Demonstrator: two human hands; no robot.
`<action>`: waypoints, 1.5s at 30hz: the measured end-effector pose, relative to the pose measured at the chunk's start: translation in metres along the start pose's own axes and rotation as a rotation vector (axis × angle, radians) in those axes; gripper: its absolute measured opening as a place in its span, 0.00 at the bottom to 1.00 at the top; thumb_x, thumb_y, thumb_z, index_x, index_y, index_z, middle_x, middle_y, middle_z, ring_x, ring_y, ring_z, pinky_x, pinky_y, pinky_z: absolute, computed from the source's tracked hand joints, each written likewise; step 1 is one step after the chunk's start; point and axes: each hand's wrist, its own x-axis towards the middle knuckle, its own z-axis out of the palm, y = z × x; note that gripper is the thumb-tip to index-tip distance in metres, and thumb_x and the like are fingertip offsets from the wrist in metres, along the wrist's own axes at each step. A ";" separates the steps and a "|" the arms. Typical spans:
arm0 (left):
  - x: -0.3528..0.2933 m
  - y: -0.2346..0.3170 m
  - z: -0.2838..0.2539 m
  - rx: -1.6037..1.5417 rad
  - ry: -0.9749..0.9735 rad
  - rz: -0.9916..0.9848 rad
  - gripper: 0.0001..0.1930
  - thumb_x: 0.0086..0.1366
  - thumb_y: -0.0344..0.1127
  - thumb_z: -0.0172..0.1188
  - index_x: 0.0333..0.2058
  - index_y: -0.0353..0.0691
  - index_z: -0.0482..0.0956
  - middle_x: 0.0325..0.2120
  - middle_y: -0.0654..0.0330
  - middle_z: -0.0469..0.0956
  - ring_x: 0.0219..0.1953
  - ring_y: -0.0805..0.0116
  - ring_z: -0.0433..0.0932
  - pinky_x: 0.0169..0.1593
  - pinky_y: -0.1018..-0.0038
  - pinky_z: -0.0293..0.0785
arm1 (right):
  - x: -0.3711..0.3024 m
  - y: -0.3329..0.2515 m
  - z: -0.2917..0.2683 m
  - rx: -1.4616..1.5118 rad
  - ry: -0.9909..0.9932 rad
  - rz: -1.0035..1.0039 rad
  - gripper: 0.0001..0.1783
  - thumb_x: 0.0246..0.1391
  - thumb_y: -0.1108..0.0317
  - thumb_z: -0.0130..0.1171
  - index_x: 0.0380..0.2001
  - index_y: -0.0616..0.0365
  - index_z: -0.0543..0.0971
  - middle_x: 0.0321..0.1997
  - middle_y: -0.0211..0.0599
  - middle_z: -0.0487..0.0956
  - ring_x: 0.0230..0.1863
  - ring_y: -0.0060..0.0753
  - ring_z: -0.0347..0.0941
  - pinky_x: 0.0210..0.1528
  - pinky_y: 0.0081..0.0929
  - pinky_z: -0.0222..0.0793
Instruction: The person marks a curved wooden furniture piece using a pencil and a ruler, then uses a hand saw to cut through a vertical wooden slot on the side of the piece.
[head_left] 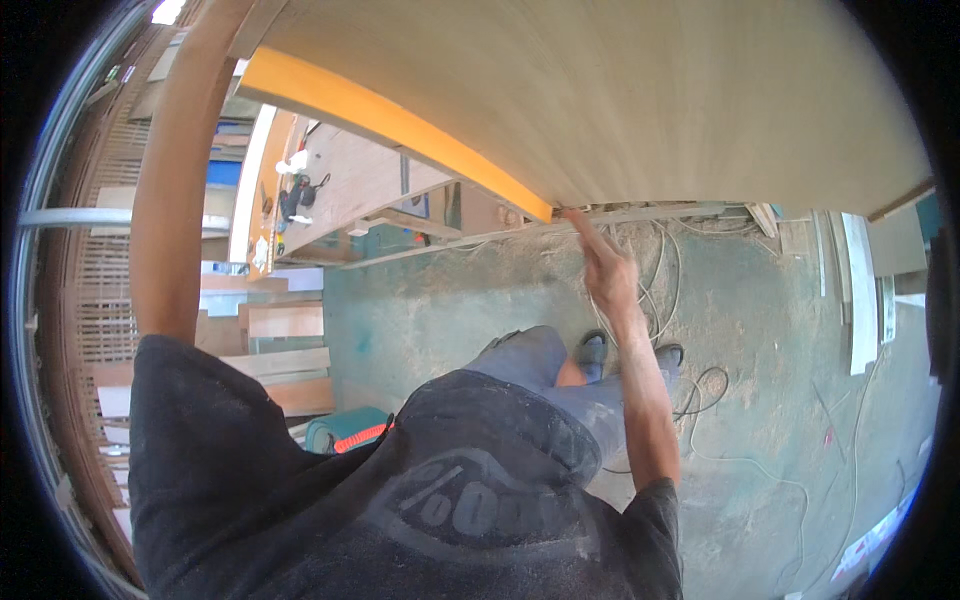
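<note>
A large beige wooden panel [650,100] fills the upper part of the head view. A bright orange-yellow strip [400,125] runs along its left edge, slanting down to the lower corner. Just below that corner is my right hand [608,272], a finger stretched up to the end of the strip and seeming to touch it. Its other fingers show only in part, and I see nothing held in them. My left arm [180,180] reaches up along the panel's left side; the hand lies beyond the top of the picture.
Beyond the strip, a wooden workbench [350,185] carries a black tool [297,198]. Stacked boards [285,320] stand left, and upright boards [858,290] lean at the right. Cables [745,460] trail over the dusty green floor [450,290] near my feet. An orange coiled hose [362,437] lies behind me.
</note>
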 end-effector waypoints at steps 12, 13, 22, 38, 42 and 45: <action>-0.006 -0.001 0.002 -0.002 -0.002 -0.027 0.21 0.79 0.43 0.49 0.60 0.36 0.77 0.54 0.55 0.79 0.55 0.68 0.77 0.63 0.70 0.71 | 0.044 -0.007 0.011 -0.121 0.022 -0.210 0.42 0.54 0.78 0.59 0.69 0.23 0.73 0.38 0.38 0.84 0.30 0.42 0.82 0.32 0.39 0.80; -0.007 0.000 0.001 0.005 0.002 -0.030 0.21 0.79 0.43 0.49 0.60 0.36 0.77 0.54 0.55 0.79 0.55 0.68 0.77 0.63 0.70 0.71 | 0.023 0.025 0.010 -0.338 -0.147 -0.090 0.42 0.55 0.77 0.57 0.70 0.23 0.71 0.39 0.39 0.84 0.29 0.42 0.82 0.31 0.40 0.80; -0.015 -0.026 -0.010 -0.015 0.014 -0.050 0.21 0.78 0.43 0.49 0.60 0.36 0.77 0.55 0.54 0.79 0.56 0.68 0.77 0.63 0.70 0.71 | 0.011 0.009 -0.019 -0.035 -0.114 0.084 0.33 0.66 0.77 0.54 0.70 0.34 0.72 0.42 0.47 0.84 0.37 0.53 0.82 0.38 0.46 0.79; -0.028 -0.011 -0.002 -0.017 0.005 -0.025 0.21 0.78 0.42 0.50 0.60 0.36 0.76 0.56 0.54 0.78 0.56 0.67 0.77 0.63 0.69 0.71 | 0.022 0.058 0.041 -0.034 -0.041 -0.149 0.43 0.54 0.82 0.57 0.69 0.26 0.71 0.43 0.38 0.83 0.40 0.49 0.82 0.41 0.43 0.81; -0.036 -0.001 -0.004 -0.015 -0.007 -0.039 0.21 0.78 0.42 0.50 0.60 0.36 0.76 0.56 0.54 0.78 0.56 0.67 0.77 0.63 0.69 0.71 | 0.024 0.040 0.025 -0.019 -0.191 0.012 0.40 0.59 0.80 0.54 0.70 0.27 0.69 0.55 0.43 0.82 0.48 0.52 0.82 0.46 0.47 0.81; -0.037 0.002 -0.010 -0.015 -0.015 -0.052 0.21 0.78 0.42 0.50 0.60 0.37 0.76 0.56 0.54 0.78 0.56 0.67 0.77 0.63 0.69 0.71 | 0.021 0.021 0.015 -0.031 -0.170 0.017 0.37 0.63 0.75 0.55 0.72 0.27 0.67 0.53 0.45 0.84 0.47 0.53 0.83 0.46 0.49 0.81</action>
